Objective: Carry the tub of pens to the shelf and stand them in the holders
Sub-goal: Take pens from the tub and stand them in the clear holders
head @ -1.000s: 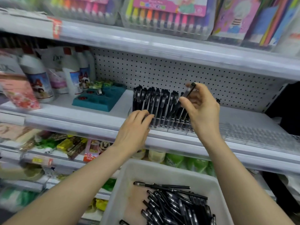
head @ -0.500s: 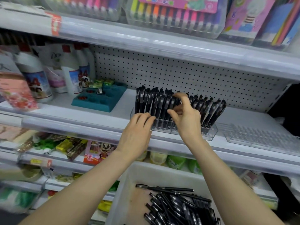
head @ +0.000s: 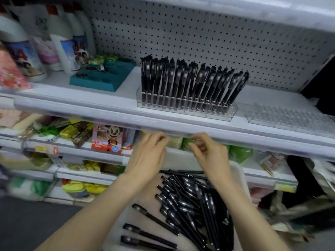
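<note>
Left hand [head: 149, 154], right hand [head: 210, 154] withdrawn from holder [head: 186, 111], over tub [head: 242, 178]

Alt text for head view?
The left hand and right hand hover, fingers loosely curled, over a white tub of loose black pens. On the shelf above, upright pens fill a clear holder; the next holder is empty.

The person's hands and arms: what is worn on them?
Nothing worn shows. The left hand and the right hand have no gloves and no visible rings, though blur hides detail. The left forearm and the right forearm are bare: no sleeve, watch or bracelet.
</note>
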Motion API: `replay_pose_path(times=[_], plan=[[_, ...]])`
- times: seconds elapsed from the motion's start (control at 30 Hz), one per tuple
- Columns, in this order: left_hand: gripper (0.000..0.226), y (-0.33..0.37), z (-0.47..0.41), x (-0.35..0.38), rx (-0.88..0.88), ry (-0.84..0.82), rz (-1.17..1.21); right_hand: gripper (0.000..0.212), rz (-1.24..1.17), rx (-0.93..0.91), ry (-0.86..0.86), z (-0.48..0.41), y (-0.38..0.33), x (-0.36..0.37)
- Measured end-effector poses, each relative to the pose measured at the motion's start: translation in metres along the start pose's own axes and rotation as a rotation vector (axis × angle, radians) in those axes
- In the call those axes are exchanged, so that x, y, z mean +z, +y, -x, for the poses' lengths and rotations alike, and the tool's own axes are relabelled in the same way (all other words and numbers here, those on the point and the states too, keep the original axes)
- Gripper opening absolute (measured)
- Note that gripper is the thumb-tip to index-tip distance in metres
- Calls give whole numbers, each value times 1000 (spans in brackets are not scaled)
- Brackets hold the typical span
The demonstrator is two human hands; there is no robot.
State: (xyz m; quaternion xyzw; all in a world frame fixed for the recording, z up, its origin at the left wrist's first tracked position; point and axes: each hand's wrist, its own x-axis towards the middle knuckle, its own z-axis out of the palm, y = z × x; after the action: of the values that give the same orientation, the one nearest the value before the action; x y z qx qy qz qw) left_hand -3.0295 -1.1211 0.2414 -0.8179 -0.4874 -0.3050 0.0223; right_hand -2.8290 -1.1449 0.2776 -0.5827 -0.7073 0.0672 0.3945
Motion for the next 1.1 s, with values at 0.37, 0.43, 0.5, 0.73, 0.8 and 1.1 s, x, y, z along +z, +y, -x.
replay_pose_path(times=[0.37, 0.43, 0.5, 0.73, 0.8, 1.1], plan=[[62, -7, 20, 25, -107, -96, -126, 10, 388, -185, -537, 42, 17, 43], [61, -6, 20, 25, -105, -103, -131, 22, 497, -200, -580, 44, 14, 49], [64, -6, 22, 25, -105, -116, -120, 38, 519, -186, -609, 44, 14, 48], [34, 5, 23, 14, -103, 30, -17, 32, 372, -57, -465, 33, 9, 18], [41, 6, 22, 9, -64, 11, -34, 30, 314, 6, -443, 26, 5, 3], [43, 7, 1, -7, 135, -76, -118, 8, 177, 9, -479, 7, -8, -7]])
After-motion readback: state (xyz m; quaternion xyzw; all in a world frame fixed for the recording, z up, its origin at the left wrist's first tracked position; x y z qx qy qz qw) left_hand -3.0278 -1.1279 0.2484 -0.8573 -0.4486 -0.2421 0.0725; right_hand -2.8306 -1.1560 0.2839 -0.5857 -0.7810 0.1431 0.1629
